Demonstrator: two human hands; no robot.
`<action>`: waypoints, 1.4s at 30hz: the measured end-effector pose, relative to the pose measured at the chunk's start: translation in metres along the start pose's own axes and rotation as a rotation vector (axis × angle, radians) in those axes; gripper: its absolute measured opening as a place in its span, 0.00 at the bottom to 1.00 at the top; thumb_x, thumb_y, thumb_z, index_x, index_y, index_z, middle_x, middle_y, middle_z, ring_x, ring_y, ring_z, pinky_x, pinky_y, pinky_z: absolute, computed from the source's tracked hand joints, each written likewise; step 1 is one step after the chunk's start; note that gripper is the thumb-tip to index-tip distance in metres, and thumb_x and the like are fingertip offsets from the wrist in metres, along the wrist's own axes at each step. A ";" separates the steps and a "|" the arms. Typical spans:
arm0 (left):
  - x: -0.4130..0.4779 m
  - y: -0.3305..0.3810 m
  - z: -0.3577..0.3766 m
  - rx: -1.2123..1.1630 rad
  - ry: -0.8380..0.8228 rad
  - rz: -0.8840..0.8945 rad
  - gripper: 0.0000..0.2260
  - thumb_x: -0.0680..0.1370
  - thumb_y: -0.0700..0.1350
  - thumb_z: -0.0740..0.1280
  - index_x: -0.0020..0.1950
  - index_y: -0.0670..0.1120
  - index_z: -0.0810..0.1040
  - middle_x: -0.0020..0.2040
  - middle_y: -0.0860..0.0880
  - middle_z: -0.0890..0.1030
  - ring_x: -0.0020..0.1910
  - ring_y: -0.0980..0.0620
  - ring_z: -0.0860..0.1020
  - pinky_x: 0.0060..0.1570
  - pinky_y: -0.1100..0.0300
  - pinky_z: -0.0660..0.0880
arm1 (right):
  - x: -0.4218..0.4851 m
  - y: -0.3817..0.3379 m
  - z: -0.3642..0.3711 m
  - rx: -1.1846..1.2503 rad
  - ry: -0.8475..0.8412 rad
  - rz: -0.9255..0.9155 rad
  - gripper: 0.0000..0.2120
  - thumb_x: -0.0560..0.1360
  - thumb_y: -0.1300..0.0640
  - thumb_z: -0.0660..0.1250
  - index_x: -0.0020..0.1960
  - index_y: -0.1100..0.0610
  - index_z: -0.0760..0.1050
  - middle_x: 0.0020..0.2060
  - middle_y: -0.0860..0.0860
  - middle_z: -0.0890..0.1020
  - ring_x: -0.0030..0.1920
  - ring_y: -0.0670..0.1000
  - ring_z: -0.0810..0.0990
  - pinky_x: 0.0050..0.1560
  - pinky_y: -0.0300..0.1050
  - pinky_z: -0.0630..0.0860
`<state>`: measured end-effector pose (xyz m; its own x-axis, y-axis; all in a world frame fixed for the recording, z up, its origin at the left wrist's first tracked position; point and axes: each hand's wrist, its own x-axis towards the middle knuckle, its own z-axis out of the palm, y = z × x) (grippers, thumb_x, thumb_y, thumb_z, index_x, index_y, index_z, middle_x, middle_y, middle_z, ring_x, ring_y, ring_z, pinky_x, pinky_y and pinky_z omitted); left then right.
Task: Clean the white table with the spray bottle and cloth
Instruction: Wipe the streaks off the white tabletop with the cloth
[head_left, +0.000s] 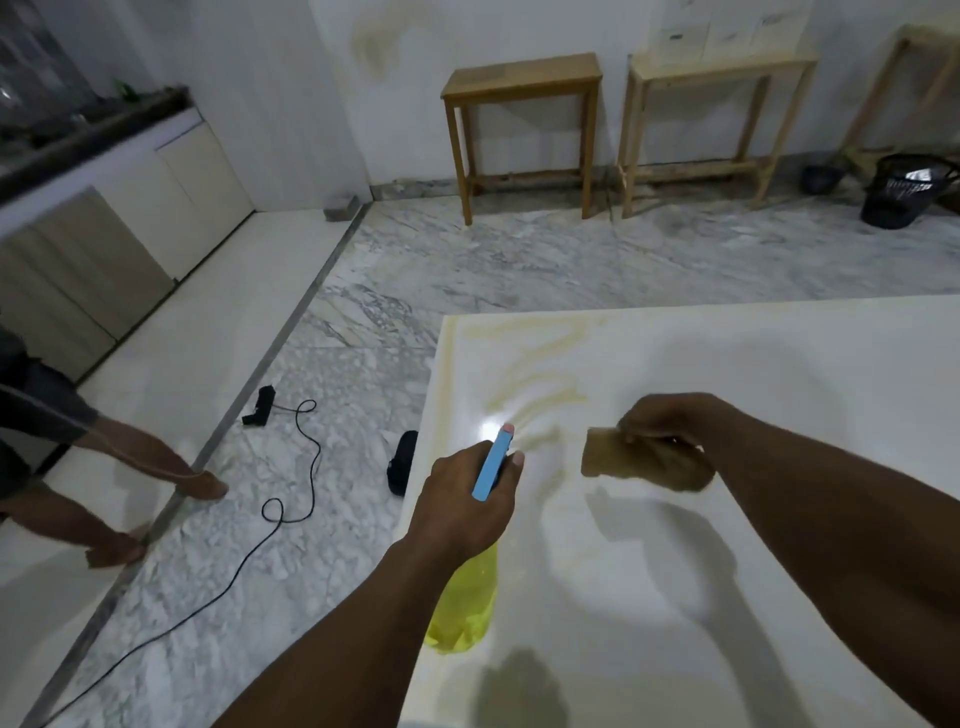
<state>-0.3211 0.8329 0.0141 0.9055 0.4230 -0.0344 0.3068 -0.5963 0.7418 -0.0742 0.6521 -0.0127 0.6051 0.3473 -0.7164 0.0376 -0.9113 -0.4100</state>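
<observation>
The left hand (467, 499) grips the spray bottle (470, 571), nozzle aimed at the yellowish smears just ahead on the table (779, 364). The right hand (660, 421) pinches the cloth (639, 460) beside it. Spraying looks underway; wiping those streaks should follow.

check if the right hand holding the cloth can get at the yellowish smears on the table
Probably yes. The right hand holds the cloth close beside the smears, and nothing stands on the white table between them; the left hand with the spray bottle is nearer the edge.
</observation>
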 end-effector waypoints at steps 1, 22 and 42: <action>0.016 0.000 -0.003 -0.001 0.009 -0.001 0.21 0.80 0.63 0.62 0.40 0.47 0.74 0.33 0.44 0.78 0.33 0.40 0.83 0.40 0.38 0.84 | 0.011 -0.012 -0.016 0.007 0.035 -0.016 0.02 0.77 0.59 0.66 0.48 0.55 0.74 0.43 0.52 0.77 0.38 0.49 0.73 0.54 0.49 0.74; 0.143 -0.057 0.039 -0.120 0.016 0.138 0.17 0.83 0.59 0.64 0.41 0.49 0.74 0.32 0.46 0.74 0.30 0.39 0.76 0.34 0.40 0.81 | 0.234 -0.034 0.003 -0.369 0.478 -0.272 0.28 0.79 0.62 0.54 0.78 0.47 0.60 0.79 0.51 0.59 0.79 0.59 0.53 0.74 0.60 0.57; -0.130 -0.078 -0.017 -0.127 0.028 0.001 0.20 0.80 0.63 0.64 0.43 0.46 0.77 0.33 0.41 0.77 0.34 0.36 0.80 0.38 0.37 0.84 | -0.060 0.063 0.282 -0.313 0.458 -0.239 0.29 0.79 0.66 0.54 0.76 0.46 0.64 0.79 0.49 0.61 0.79 0.56 0.55 0.74 0.55 0.62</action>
<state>-0.4682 0.8359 -0.0285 0.8968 0.4421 -0.0160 0.2642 -0.5062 0.8209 -0.3327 0.6361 -0.1549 0.8291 0.4835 -0.2808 0.4051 -0.8656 -0.2945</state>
